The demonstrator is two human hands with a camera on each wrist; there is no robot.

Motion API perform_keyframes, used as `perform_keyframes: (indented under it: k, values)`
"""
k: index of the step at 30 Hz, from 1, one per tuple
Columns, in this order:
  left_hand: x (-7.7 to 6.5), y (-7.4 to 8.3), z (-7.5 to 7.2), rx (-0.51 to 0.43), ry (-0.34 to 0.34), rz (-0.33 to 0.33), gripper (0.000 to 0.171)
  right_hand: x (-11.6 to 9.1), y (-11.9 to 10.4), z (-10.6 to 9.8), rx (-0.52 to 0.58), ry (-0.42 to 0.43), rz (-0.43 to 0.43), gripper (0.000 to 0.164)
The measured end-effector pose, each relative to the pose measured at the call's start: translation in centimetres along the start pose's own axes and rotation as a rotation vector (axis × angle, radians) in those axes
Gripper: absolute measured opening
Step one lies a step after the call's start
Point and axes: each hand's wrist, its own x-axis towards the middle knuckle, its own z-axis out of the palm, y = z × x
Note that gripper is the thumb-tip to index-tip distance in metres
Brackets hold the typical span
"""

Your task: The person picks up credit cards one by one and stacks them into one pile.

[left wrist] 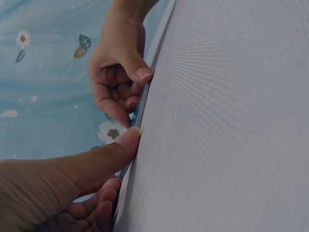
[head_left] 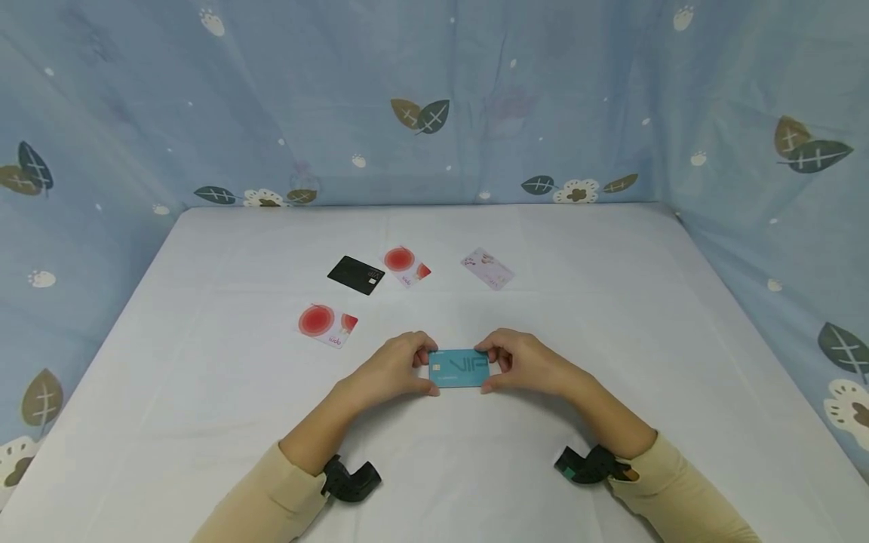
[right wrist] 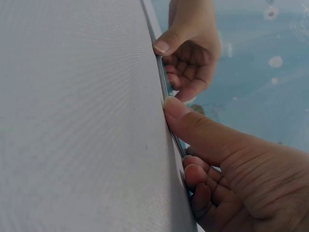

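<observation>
A teal card (head_left: pixel 459 368) printed with "VIP" and a small chip lies flat at the front middle of the white-covered table. My left hand (head_left: pixel 397 367) pinches its left end between thumb and fingers. At the opposite end, my right hand (head_left: pixel 526 363) grips it the same way, thumb on the near edge and forefinger on the far one. Seen edge-on in the right wrist view, several thin layers (right wrist: pixel 164 79) show between the thumbs, low against the cloth. The left wrist view has my left hand (left wrist: pixel 82 179) in front and my right hand (left wrist: pixel 118 67) beyond it.
Further back lie a black card (head_left: pixel 353 273), a white card with a red circle (head_left: pixel 405 265) and a pale pink patterned card (head_left: pixel 487 268). Another red-circle card (head_left: pixel 327 325) lies nearer, left of my hands. A blue patterned curtain (head_left: pixel 475 90) encloses the table's back and sides.
</observation>
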Motion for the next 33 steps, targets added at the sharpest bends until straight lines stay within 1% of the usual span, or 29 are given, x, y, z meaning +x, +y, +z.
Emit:
perform_keyframes:
  k: [4,9,12,16,19,21,27,30,33]
  values:
    - [0.1,0.0,-0.3,-0.021,-0.015,0.002,0.054,0.0,0.0,-0.1,-0.004,-0.001,0.008,0.056]
    - [0.0,-0.2,-0.7,-0.068,-0.033,0.002,0.057,-0.2,0.0,-0.3,0.025,0.023,0.010,0.058]
    - [-0.1,-0.4,-0.8,-0.093,-0.029,0.002,0.056,-0.3,-0.2,-0.3,0.042,0.035,-0.013,0.057]
    - [-0.4,-0.2,-1.1,-0.102,-0.007,-0.007,0.057,-0.4,-0.5,-0.4,0.034,0.050,-0.036,0.058]
    - [-0.5,0.1,-1.6,-0.101,0.022,-0.023,0.058,-0.4,-0.9,-0.5,0.016,0.062,-0.045,0.059]
    - [-0.7,0.3,-1.9,-0.101,0.053,-0.036,0.061,-0.4,-1.2,-0.7,0.012,0.073,-0.057,0.059]
    - [-0.8,0.6,-3.1,-0.163,0.163,-0.072,0.064,-0.1,-2.0,-1.5,-0.008,0.126,-0.097,0.057]
    - [-0.5,0.6,-3.4,-0.193,0.191,-0.074,0.064,0.2,-2.0,-1.9,-0.028,0.156,-0.107,0.056]
    - [-0.1,0.4,-3.6,-0.195,0.198,-0.070,0.065,0.5,-1.9,-2.3,-0.048,0.177,-0.108,0.055]
